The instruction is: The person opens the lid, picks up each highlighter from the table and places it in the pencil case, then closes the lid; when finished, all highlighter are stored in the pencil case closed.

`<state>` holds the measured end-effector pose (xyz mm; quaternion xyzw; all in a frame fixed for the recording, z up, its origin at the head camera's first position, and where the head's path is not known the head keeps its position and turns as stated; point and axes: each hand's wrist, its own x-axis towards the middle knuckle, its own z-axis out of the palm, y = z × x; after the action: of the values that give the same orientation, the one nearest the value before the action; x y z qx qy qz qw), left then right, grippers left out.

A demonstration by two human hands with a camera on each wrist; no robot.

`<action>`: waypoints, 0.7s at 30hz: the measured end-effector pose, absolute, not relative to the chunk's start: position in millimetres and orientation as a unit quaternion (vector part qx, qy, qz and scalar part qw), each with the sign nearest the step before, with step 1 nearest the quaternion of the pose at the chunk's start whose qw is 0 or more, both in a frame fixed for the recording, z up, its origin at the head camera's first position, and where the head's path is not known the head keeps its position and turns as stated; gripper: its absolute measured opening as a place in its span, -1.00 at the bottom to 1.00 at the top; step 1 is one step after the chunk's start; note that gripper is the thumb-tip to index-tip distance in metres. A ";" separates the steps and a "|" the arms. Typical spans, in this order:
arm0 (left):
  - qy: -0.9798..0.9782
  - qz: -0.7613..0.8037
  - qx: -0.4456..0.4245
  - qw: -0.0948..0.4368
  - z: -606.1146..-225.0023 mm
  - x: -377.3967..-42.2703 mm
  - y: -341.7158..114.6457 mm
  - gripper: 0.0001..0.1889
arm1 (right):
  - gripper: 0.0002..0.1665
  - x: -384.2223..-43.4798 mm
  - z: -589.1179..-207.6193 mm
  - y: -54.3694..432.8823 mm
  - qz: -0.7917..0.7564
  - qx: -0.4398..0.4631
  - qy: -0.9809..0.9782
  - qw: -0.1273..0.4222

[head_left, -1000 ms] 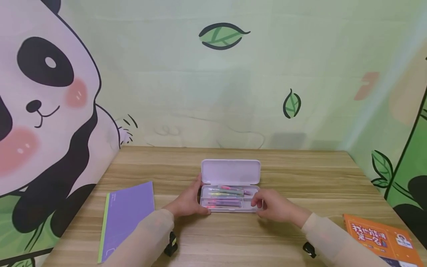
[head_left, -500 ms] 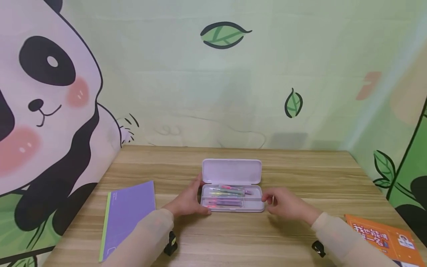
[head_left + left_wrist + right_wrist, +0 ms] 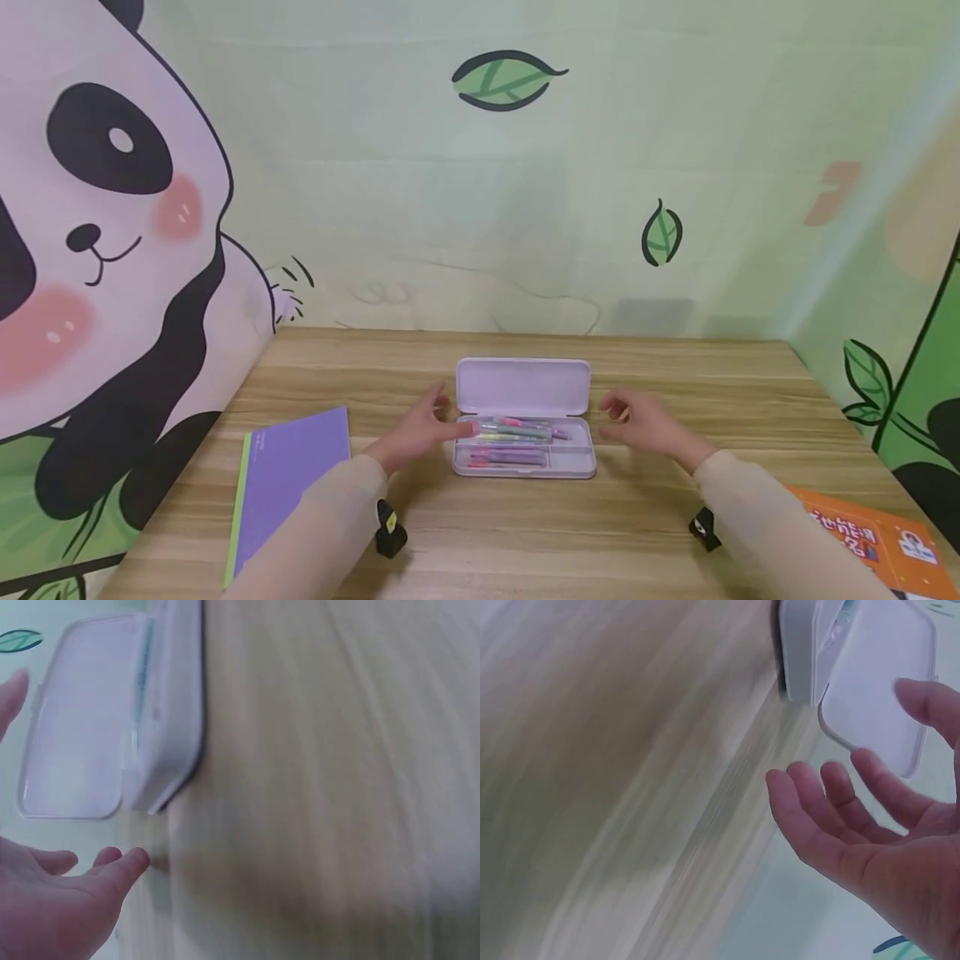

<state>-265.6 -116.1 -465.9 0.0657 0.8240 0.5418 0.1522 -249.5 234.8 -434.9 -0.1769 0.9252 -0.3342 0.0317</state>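
A white pencil case [image 3: 572,463] lies on the table with its lid [image 3: 522,387] raised at the back. Several pens [image 3: 510,457] in pink, purple, green and yellow rest in its compartments; the small front right compartment shows bare. At the case's left side is my left hand [image 3: 420,429], fingers spread, the thumb overlapping the left rim in the head view. In the left wrist view the fingers stand apart from the case. My right hand [image 3: 648,425] hovers off the right side, fingers loosely bent and holding nothing. The right wrist view shows a gap between its fingertips and the case.
A purple notebook [image 3: 300,475] with a green spine lies on the left of the wooden table [image 3: 555,542]. An orange book [image 3: 892,533] lies at the right, partly covered by the right sleeve. Behind the table's far edge stands a wall [image 3: 390,192] printed with a panda and leaves.
My right hand has drawn away from the case's front right corner, then moved farther back beside it. My left hand has come off the left side and lifted, its thumb leaving the front corner.
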 end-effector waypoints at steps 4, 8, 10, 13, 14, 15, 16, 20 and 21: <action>0.806 0.568 0.030 0.162 -459.3 -271.8 -112.0 0.13 | -0.36 -258.1 -432.4 227.4 -0.374 -0.091 0.920 0.070; 0.784 0.602 0.006 0.154 -455.8 -278.7 -105.0 0.01 | -0.23 -265.6 -429.9 218.3 -0.448 -0.025 0.887 0.107; 0.775 0.615 -0.006 0.144 -454.6 -282.0 -101.1 -0.05 | -0.20 -269.2 -429.4 213.4 -0.491 -0.005 0.864 0.114; 0.768 0.627 -0.022 0.128 -453.5 -286.4 -95.7 -0.12 | -0.16 -274.2 -429.3 205.9 -0.539 0.020 0.834 0.113; 0.763 0.634 -0.025 0.121 -453.2 -288.0 -93.8 -0.15 | -0.15 -275.6 -429.2 203.6 -0.551 0.026 0.827 0.111; 0.760 0.639 -0.029 0.116 -452.9 -289.2 -92.2 -0.17 | -0.14 -277.2 -429.4 201.3 -0.556 0.029 0.823 0.108; 0.756 0.644 -0.032 0.111 -452.5 -290.2 -90.9 -0.19 | -0.13 -278.8 -429.7 199.1 -0.561 0.033 0.820 0.106; 0.744 0.660 -0.042 0.096 -450.7 -293.4 -86.6 -0.27 | -0.11 -283.7 -430.4 191.3 -0.571 0.043 0.814 0.100; 0.744 0.661 -0.045 0.093 -450.2 -293.8 -86.0 -0.28 | -0.11 -284.9 -430.9 189.8 -0.571 0.045 0.814 0.098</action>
<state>-293.8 -86.0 -450.2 -0.0449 0.7437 0.6605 0.0930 -284.9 189.8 -430.9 0.0446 0.8140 -0.5707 0.0981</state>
